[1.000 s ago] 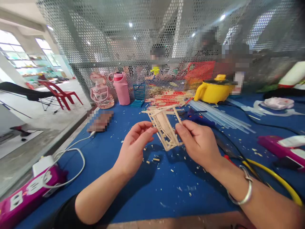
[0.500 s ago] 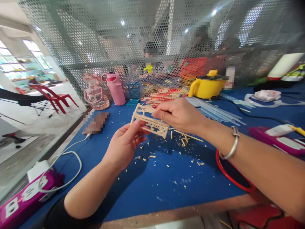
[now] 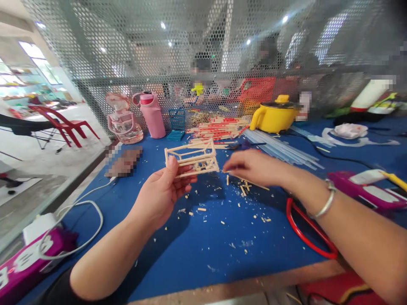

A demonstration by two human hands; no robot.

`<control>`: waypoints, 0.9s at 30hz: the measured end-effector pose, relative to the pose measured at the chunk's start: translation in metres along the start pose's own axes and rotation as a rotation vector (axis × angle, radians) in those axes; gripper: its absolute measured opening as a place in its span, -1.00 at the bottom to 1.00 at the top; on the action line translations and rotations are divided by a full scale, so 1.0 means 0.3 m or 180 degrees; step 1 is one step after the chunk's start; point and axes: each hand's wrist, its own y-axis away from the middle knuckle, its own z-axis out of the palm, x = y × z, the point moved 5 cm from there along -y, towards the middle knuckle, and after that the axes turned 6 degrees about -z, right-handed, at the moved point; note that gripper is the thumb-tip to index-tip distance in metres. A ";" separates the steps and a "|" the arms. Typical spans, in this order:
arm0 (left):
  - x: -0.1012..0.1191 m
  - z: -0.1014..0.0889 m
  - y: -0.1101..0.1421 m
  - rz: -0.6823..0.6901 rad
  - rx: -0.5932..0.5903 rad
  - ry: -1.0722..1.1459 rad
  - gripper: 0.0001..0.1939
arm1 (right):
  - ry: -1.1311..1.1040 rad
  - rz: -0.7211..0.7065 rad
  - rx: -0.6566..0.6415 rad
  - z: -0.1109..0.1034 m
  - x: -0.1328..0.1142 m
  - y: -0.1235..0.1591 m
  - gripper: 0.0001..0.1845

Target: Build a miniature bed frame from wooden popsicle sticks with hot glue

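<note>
My left hand pinches a small openwork frame of pale wooden sticks between thumb and fingers, tilted above the blue tabletop. Just to the right of the frame, apart from it, my right hand hovers palm down with loosely stretched fingers; I see nothing in them. Short cut stick pieces lie below that hand. A pile of longer sticks with red markings sits behind the frame, and a dark tool lies in front of it.
Translucent glue sticks and a yellow electric pot stand back right. Pink bottle, clear bottle and blue stand are back left. Purple power strips flank the work area. Perforated metal screen rises behind.
My right hand has come off the stick frame and moved right and slightly down. My left hand has turned the frame more level and shifted it left.
</note>
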 end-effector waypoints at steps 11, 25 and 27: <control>-0.017 0.016 0.009 0.0198 0.0008 0.0159 -0.63 | 0.0603 0.0035 -0.0538 0.132 0.066 0.012 -0.76; -0.027 0.018 0.014 0.0239 0.0093 0.0087 -0.62 | 0.0080 0.0111 -0.0544 0.115 0.033 0.045 -0.81; -0.026 0.018 0.014 0.0246 0.0087 0.0084 -0.63 | 0.0091 0.0161 -0.0495 0.123 0.040 0.041 -0.80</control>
